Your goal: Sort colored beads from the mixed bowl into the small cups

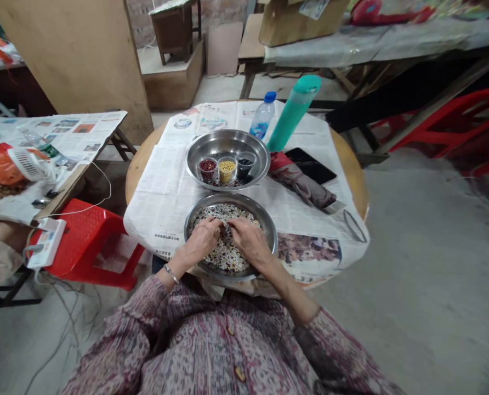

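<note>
A steel bowl (272,233) close to my body holds a mix of white, dark, red and yellow grains and beans (228,255). My left hand (205,237) is over the left half of the mix, fingers curled and pressed together. Opposite it, my right hand (248,239) bends its fingers in a pinch near the middle; anything between the fingertips is too small to make out. Behind stands a second steel bowl (227,140) with three clear cups: red beans (208,169), yellow beans (227,170) and black beans (244,168).
Newspaper (154,203) covers the round table. Toward the back right are a water bottle (262,118), a teal bottle (294,112), a folded umbrella (304,184) and a dark tablet or phone (310,165). A red stool (92,241) with a power strip (47,242) stands left.
</note>
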### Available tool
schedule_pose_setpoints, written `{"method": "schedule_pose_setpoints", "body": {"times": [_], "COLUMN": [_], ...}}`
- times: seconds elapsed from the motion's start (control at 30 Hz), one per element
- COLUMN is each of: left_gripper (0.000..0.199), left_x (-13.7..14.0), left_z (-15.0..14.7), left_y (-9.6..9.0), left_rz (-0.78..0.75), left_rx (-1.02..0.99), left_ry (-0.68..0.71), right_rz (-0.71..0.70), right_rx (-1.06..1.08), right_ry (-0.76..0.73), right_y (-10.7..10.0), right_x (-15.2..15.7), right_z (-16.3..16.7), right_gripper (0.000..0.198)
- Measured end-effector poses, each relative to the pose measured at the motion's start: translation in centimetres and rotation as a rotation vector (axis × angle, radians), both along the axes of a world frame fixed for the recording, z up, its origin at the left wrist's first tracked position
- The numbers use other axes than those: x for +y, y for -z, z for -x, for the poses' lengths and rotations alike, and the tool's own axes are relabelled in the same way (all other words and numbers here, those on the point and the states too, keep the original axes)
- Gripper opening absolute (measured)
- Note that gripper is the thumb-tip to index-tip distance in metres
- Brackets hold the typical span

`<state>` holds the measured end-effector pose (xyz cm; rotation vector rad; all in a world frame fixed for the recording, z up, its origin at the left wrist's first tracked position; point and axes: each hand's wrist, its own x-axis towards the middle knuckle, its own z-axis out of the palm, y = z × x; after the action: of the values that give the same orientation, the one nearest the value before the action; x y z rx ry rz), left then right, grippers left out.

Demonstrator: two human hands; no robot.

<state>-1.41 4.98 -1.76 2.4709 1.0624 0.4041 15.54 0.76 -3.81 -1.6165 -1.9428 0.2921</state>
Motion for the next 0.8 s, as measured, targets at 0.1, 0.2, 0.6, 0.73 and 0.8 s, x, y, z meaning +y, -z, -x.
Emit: {"method": "schedule_pose_setpoints", "body": {"times": [0.1,0.2,0.6,0.73,0.8], "left_gripper": [0.026,0.027,0.037,0.030,0.027], "left_x": [1.5,2.0,-1.5,-3.3,-4.0], "left_z": [-1.4,-1.3,-0.4,-0.8,-1.0], "left_y": [0.0,-0.5,-0.9,-1.5,-1.7], "left_rz": [-0.021,-0.070,0.069,0.130,0.139], "left_rx": [-0.151,-0.194,0.069,0.049,0.075], "left_ry": [-0.007,-0.055,-0.077,0.066,0.163], "right_rz": [-0.039,-0.015,0.062,-0.012,-0.033], "right_rx": [-0.038,-0.153,0.074,0.066,0.041], "right_ry": [0.078,0.122,0.011,0.070,0.109], "right_y": [-0.8,-1.2,1.2,0.6,0.5], "right_x": [0.9,0.1,-3.2,-4.4,-5.0], "right_z": [-1.3,-2.7,-0.5,-0.8,-1.1], "right_gripper": [0.031,0.025,0.023,0.033,0.037]}}
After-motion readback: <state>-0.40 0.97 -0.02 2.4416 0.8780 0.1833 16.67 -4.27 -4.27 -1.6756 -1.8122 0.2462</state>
